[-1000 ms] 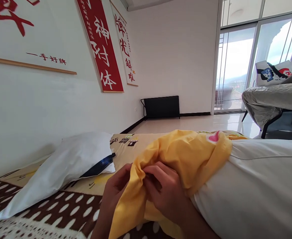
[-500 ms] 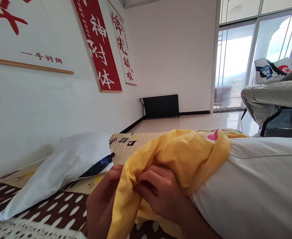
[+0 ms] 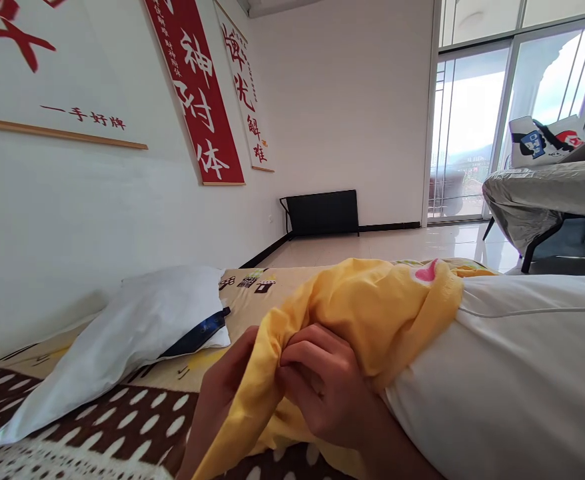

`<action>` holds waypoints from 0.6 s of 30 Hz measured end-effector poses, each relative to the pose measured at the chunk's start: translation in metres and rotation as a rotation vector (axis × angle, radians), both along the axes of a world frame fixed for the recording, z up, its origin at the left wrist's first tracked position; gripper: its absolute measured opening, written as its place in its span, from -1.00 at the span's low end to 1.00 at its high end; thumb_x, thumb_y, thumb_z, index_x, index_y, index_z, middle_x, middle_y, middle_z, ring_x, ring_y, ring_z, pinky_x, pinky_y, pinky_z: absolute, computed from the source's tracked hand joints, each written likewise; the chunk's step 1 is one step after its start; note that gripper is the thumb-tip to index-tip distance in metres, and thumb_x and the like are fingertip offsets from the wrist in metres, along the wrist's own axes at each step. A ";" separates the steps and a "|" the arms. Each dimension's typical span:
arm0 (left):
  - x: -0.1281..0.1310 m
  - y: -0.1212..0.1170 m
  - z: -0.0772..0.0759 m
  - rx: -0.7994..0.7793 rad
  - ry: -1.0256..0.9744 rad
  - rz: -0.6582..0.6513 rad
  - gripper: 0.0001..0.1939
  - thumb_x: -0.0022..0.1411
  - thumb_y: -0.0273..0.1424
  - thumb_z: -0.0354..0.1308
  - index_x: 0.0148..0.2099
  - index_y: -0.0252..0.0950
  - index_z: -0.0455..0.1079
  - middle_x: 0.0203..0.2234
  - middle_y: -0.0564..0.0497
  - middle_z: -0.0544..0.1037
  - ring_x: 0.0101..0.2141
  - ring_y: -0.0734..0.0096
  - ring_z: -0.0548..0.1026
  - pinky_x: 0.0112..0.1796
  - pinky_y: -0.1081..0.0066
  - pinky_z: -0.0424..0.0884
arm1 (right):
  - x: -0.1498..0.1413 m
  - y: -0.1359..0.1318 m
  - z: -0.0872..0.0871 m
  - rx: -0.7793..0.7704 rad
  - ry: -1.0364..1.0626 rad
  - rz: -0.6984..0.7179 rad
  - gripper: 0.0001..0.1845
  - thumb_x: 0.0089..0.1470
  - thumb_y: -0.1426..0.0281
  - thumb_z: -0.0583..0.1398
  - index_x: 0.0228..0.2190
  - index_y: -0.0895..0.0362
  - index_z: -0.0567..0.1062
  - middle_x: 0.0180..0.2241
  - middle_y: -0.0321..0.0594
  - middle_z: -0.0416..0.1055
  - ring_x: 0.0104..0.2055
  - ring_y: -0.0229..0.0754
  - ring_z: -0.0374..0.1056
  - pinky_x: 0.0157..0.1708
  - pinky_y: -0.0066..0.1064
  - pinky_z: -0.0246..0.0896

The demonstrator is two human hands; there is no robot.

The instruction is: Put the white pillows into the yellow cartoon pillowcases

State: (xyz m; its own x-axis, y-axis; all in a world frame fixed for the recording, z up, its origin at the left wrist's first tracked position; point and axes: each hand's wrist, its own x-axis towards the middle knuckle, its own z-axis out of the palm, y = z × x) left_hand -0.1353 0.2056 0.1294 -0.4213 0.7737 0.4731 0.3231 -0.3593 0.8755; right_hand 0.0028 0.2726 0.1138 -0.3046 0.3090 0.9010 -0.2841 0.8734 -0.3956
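A yellow pillowcase [image 3: 357,293] with a pink patch is bunched over the near end of a white pillow [image 3: 522,360] on the right. My right hand [image 3: 322,380] pinches a gathered fold of it between thumb and curled fingers. On the other side of that fold, my left hand [image 3: 222,380] closes on the same cloth, its fingertips mostly hidden behind the fabric. A loose strip of the pillowcase hangs down between both hands toward the bottom edge.
Another white pillow [image 3: 137,320] with a dark blue band lies to the left, by the wall. Underneath is a patterned bedcover [image 3: 147,420]. A black folded panel [image 3: 322,213] leans at the far wall, and a covered table [image 3: 552,183] stands at right.
My left hand has shifted right and slightly up, closer to my right hand. The hanging strip of pillowcase now slants more to the left at its bottom.
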 end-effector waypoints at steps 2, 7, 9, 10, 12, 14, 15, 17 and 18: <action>0.013 -0.003 0.000 -0.029 -0.035 -0.042 -0.80 -0.10 -0.39 0.29 -0.35 -0.27 0.40 -0.55 0.11 0.39 -0.51 0.47 0.33 -0.49 0.55 0.32 | 0.001 -0.001 0.000 -0.027 -0.001 0.013 -0.89 0.11 0.51 0.09 -0.38 0.13 0.42 -0.40 -0.24 0.39 -0.34 -0.29 0.31 -0.26 -0.45 0.29; 0.030 -0.006 0.002 0.033 -0.152 -0.057 -0.82 -0.05 -0.40 0.26 -0.32 -0.28 0.41 -0.43 0.04 0.45 -0.48 0.45 0.34 -0.47 0.52 0.34 | 0.001 0.001 -0.003 -0.169 0.010 -0.026 -0.73 0.09 0.50 0.10 -0.13 0.12 0.36 -0.38 -0.28 0.41 -0.34 -0.30 0.36 -0.27 -0.49 0.31; 0.030 -0.005 0.002 0.054 -0.152 -0.060 -0.84 -0.05 -0.40 0.27 -0.34 -0.28 0.42 -0.47 0.05 0.43 -0.49 0.45 0.33 -0.46 0.52 0.33 | -0.001 0.001 -0.004 -0.195 0.003 -0.056 -0.77 0.08 0.48 0.12 -0.17 0.12 0.37 -0.40 -0.29 0.42 -0.38 -0.31 0.37 -0.31 -0.50 0.32; 0.028 -0.005 0.002 0.063 -0.154 -0.065 -0.85 -0.05 -0.40 0.27 -0.36 -0.28 0.42 -0.49 0.05 0.41 -0.49 0.46 0.31 -0.47 0.53 0.32 | -0.002 0.002 -0.004 -0.201 -0.001 -0.063 -0.83 0.09 0.46 0.12 -0.22 0.12 0.39 -0.42 -0.29 0.43 -0.39 -0.31 0.37 -0.33 -0.51 0.31; 0.023 -0.005 0.001 0.084 -0.176 -0.090 -0.86 -0.09 -0.41 0.30 -0.40 -0.27 0.44 -0.50 0.06 0.40 -0.49 0.47 0.31 -0.48 0.54 0.31 | -0.003 0.002 -0.004 -0.203 -0.005 -0.063 -0.91 0.12 0.42 0.10 -0.33 0.13 0.41 -0.44 -0.28 0.44 -0.42 -0.32 0.36 -0.38 -0.52 0.30; 0.016 -0.005 0.001 0.118 -0.191 -0.129 -0.88 -0.11 -0.41 0.32 -0.44 -0.26 0.44 -0.48 0.06 0.41 -0.46 0.46 0.32 -0.47 0.55 0.31 | -0.003 0.002 -0.003 -0.178 -0.014 -0.055 -0.88 0.15 0.41 0.08 -0.36 0.13 0.42 -0.43 -0.28 0.45 -0.42 -0.32 0.35 -0.38 -0.53 0.28; 0.012 -0.006 0.001 0.133 -0.180 -0.147 -0.89 -0.10 -0.40 0.32 -0.46 -0.25 0.45 -0.48 0.06 0.41 -0.45 0.46 0.33 -0.46 0.55 0.32 | -0.003 0.002 -0.003 -0.153 -0.030 -0.048 -0.86 0.16 0.41 0.07 -0.36 0.12 0.42 -0.44 -0.28 0.44 -0.42 -0.33 0.34 -0.37 -0.53 0.27; 0.005 -0.006 0.003 0.167 -0.110 -0.174 -0.91 -0.09 -0.39 0.32 -0.47 -0.24 0.47 -0.50 0.06 0.40 -0.46 0.46 0.34 -0.47 0.55 0.33 | -0.002 0.003 -0.003 -0.091 -0.078 -0.030 -0.84 0.18 0.42 0.05 -0.36 0.12 0.42 -0.45 -0.29 0.42 -0.43 -0.33 0.31 -0.35 -0.52 0.25; 0.002 -0.005 0.004 0.183 -0.062 -0.182 -0.91 -0.09 -0.39 0.32 -0.47 -0.24 0.49 -0.51 0.06 0.40 -0.48 0.46 0.34 -0.48 0.54 0.33 | -0.002 0.003 -0.003 -0.059 -0.098 -0.025 -0.84 0.19 0.42 0.04 -0.36 0.12 0.42 -0.45 -0.29 0.41 -0.43 -0.33 0.29 -0.36 -0.52 0.25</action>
